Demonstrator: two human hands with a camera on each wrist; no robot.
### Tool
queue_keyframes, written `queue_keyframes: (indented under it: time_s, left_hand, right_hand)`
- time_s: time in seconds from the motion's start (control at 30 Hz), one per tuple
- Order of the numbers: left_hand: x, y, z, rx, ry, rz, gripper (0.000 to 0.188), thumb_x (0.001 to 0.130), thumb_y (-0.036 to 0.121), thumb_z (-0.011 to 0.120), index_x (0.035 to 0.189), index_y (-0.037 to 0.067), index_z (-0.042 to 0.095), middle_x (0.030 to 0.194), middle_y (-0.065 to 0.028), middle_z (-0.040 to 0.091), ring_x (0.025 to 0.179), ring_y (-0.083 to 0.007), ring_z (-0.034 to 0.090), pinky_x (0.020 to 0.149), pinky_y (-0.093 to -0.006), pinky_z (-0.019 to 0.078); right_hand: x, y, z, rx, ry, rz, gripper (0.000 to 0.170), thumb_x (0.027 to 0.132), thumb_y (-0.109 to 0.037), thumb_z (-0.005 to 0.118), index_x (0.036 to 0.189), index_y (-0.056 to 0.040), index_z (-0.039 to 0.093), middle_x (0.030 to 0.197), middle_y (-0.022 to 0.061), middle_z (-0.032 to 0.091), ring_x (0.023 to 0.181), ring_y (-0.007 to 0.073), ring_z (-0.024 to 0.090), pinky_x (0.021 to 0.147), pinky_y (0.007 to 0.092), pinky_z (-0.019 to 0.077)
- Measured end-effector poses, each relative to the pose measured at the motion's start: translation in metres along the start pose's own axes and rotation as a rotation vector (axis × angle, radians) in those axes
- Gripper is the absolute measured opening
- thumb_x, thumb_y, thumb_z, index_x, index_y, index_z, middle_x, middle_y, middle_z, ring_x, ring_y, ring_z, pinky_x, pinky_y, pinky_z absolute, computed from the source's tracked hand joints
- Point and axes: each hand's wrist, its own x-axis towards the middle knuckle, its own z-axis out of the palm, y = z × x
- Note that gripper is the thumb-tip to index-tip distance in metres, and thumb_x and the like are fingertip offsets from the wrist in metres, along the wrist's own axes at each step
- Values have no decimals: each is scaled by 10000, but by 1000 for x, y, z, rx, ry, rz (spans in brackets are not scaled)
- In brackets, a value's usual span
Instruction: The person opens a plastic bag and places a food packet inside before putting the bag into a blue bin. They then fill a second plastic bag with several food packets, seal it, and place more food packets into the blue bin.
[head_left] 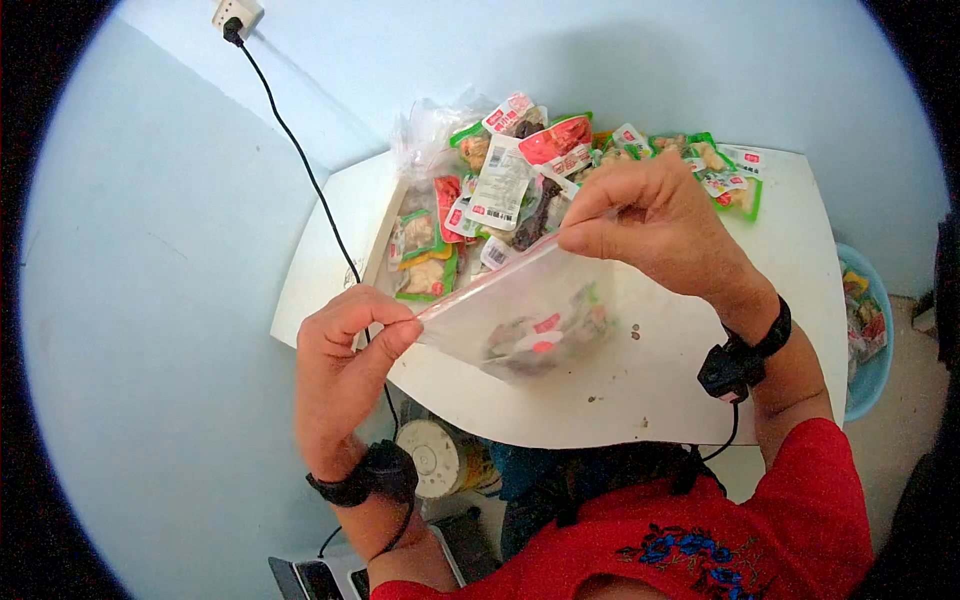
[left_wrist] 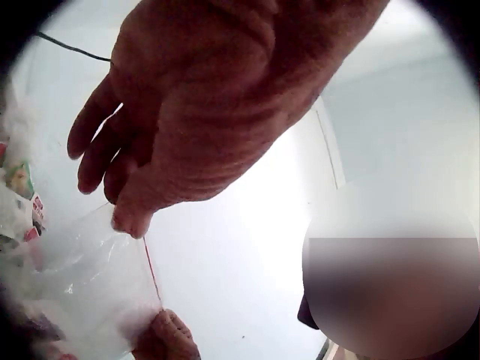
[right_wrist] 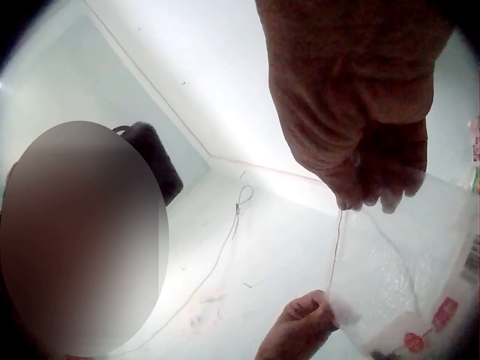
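Between my two hands, over the table, hangs a clear zip bag [head_left: 465,325] with a red line along its top edge. My left hand [head_left: 345,365] pinches one upper corner between thumb and forefinger. At the opposite corner my right hand [head_left: 665,225] pinches the same edge, held higher in the head view. Low in the bag, small food packets [head_left: 545,335] with red and white print show through the film. The left wrist view shows the red-lined edge of the bag [left_wrist: 82,262] stretched between the hands; the right wrist view shows the bag [right_wrist: 382,262] too.
Many sealed food packets [head_left: 500,185] lie heaped along the back of the white table [head_left: 470,405], beside crumpled clear plastic [head_left: 425,140]. A black cord [head_left: 305,165] runs from the wall socket [head_left: 238,14] past the table's left side. A blue basin [head_left: 868,385] with packets stands at right.
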Motion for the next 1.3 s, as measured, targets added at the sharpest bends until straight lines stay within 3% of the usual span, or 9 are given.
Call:
queue_keyframes:
  time_s: [0.4, 0.43, 0.53, 0.63, 0.83, 0.93, 1.0, 1.13, 1.3]
  left_hand:
    - [5, 36, 38, 368, 190, 265, 264, 745, 136, 786, 958, 10, 695, 947, -174, 675, 846, -300, 666, 748, -348, 517]
    - [5, 44, 46, 303, 181, 181, 212, 770, 130, 734, 919, -13, 687, 887, -134, 679, 851, -223, 644, 788, -326, 495]
    - [11, 43, 58, 295, 222, 160, 118, 776, 66, 715, 853, -15, 678, 830, -118, 678, 792, -214, 645, 753, -316, 498]
    - [11, 39, 60, 361, 273, 270, 89, 763, 38, 725, 833, 29, 672, 788, -125, 647, 726, -303, 632, 638, -370, 496]
    - [5, 37, 61, 335, 316, 309, 78, 760, 20, 717, 809, 23, 656, 764, -125, 627, 703, -305, 614, 631, -376, 486]
    - [0, 42, 60, 348, 293, 215, 60, 789, 20, 688, 809, -13, 642, 810, -117, 663, 769, -209, 635, 732, -312, 496]
    - [-1, 40, 61, 329, 316, 266, 74, 770, 10, 703, 814, 9, 645, 778, -120, 635, 744, -272, 615, 678, -352, 488]
    - [-5, 36, 62, 286, 353, 342, 88, 762, 7, 704, 820, 23, 640, 762, -120, 608, 747, -308, 595, 667, -381, 477]
    - [-13, 35, 65, 264, 348, 352, 89, 767, 10, 687, 833, 28, 629, 770, -123, 593, 754, -326, 576, 688, -405, 465]
  right_hand:
    - [-3, 0, 2, 22, -1, -8, 82, 814, -81, 737, 806, 0, 729, 652, -24, 626, 590, 18, 504, 509, 200, 394]
    - [-3, -1, 3, 14, -5, -18, 83, 814, -81, 738, 808, 2, 728, 654, -21, 629, 592, 19, 506, 511, 200, 395]
    - [-2, -2, 2, -2, -6, -41, 90, 813, -83, 740, 812, 5, 726, 662, -15, 637, 601, 23, 517, 520, 200, 405]
    - [0, -2, -1, 13, 17, -29, 101, 812, -89, 744, 810, 9, 721, 671, -9, 644, 613, 30, 534, 534, 206, 424]
    - [0, -6, -6, 50, 0, 34, 106, 812, -80, 745, 775, 1, 688, 688, -12, 630, 639, 39, 547, 568, 213, 449]
    - [-2, -10, -5, 30, -16, 69, 108, 811, -56, 742, 759, -8, 661, 699, -18, 613, 654, 37, 538, 581, 203, 442]
    - [-2, -11, -6, -32, -19, 55, 131, 813, -98, 745, 750, 3, 689, 676, -2, 645, 646, 44, 572, 579, 216, 464]
    - [-2, -11, -3, 135, -48, 80, 178, 791, -134, 772, 869, 0, 686, 768, 8, 666, 707, 54, 596, 636, 227, 491]
    - [-3, -4, -2, 46, -239, 77, 501, 697, -152, 848, 1136, -32, 639, 1058, 39, 639, 997, 116, 600, 874, 278, 494]
